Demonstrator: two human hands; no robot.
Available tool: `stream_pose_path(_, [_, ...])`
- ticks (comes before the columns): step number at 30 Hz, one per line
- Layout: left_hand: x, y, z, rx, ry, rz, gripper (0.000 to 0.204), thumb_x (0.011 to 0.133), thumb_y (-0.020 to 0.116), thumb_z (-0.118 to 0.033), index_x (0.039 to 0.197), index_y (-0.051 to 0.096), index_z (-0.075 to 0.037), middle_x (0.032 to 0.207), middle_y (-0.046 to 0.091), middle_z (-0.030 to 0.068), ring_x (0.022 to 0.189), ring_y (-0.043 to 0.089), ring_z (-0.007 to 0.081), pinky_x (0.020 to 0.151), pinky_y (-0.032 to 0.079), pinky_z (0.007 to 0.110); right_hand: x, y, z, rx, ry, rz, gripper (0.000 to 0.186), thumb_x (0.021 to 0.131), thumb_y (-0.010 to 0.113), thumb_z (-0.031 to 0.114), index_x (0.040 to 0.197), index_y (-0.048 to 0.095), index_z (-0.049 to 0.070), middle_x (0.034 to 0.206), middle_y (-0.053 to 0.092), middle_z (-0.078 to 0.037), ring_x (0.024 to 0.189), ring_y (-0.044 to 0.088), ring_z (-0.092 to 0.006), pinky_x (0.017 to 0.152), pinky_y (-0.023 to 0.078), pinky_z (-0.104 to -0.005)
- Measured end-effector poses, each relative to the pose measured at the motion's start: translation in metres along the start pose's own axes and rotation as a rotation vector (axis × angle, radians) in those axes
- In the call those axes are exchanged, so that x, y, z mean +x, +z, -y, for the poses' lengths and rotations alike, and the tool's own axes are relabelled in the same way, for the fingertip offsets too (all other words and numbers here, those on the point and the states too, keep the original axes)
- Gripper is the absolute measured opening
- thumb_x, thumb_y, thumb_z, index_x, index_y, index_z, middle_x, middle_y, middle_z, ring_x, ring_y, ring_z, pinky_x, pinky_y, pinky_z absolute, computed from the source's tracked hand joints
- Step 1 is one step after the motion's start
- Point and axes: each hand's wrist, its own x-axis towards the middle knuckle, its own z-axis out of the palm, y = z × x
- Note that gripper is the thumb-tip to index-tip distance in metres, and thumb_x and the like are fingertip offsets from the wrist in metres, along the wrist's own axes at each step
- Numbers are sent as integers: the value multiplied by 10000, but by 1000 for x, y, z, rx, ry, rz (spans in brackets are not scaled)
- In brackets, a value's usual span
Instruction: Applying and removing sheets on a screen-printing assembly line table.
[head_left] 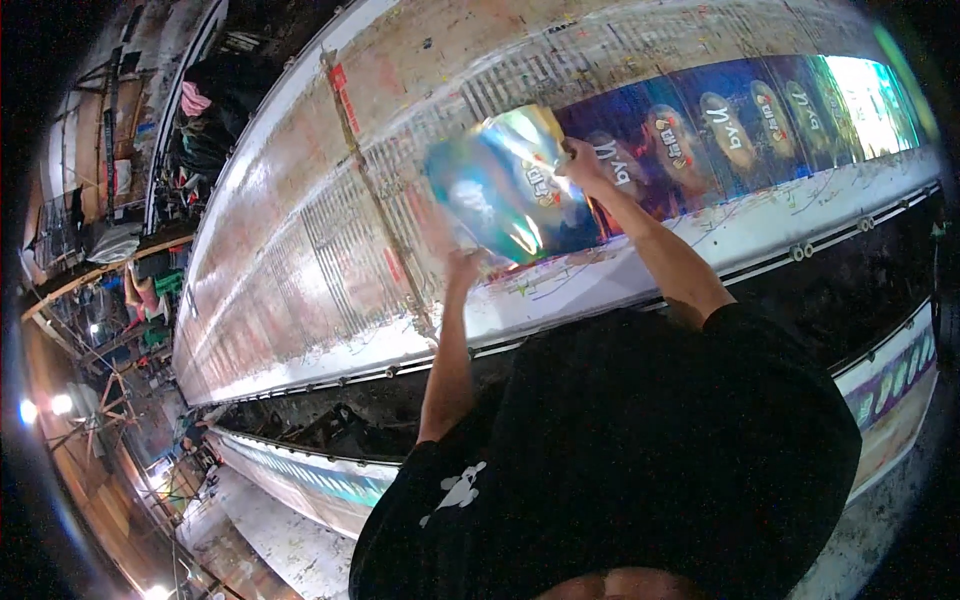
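Iridescent film, a rectangular glossy sheet (508, 190) above the long whitish surface (275, 275), looks light, bendy and slippery, best taken by opposite edges, the right hand (585, 167) pinching one with its fingers, the left hand's (462, 268) too blurred to tell.

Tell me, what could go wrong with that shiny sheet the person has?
It might crease: the right hand grips the shiny sheet by one edge, and it looks thin. It might slip: the left hand is blurred near its lower corner, so I can't tell how firmly it holds. And it could rub or scratch the row of shiny printed panels right beside it on the long table.
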Motion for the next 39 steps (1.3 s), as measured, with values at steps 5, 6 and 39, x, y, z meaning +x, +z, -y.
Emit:
stream_pose_path(5, [-12, 63, -5, 63, -26, -425, 511, 671, 688, -371, 996, 603, 14, 980, 585, 237, 930, 567, 328, 770, 465, 417, -18, 9, 3, -211, 75, -201, 447, 566, 663, 39, 983, 501, 49, 894, 608, -162, 869, 587, -325, 742, 452, -382])
stream_pose_path(6, [-15, 65, -11, 374, -96, -597, 528, 660, 686, -374, 1007, 604, 16, 1016, 572, 254, 1003, 535, 349, 820, 445, 437, -21, 9, 5, -228, 165, -212, 495, 571, 669, 47, 1027, 476, 56, 916, 608, -166, 903, 582, -342, 755, 450, -398])
stream_pose_path(39, [-59, 12, -307, -139, 521, -129, 399, 808, 592, -355, 930, 626, 24, 735, 614, 163, 646, 558, 169, 559, 415, 328, 6, -36, -56, -502, 47, 227, 387, 800, 549, 274, 1095, 529, 25, 974, 584, -211, 922, 558, -356, 779, 444, -449])
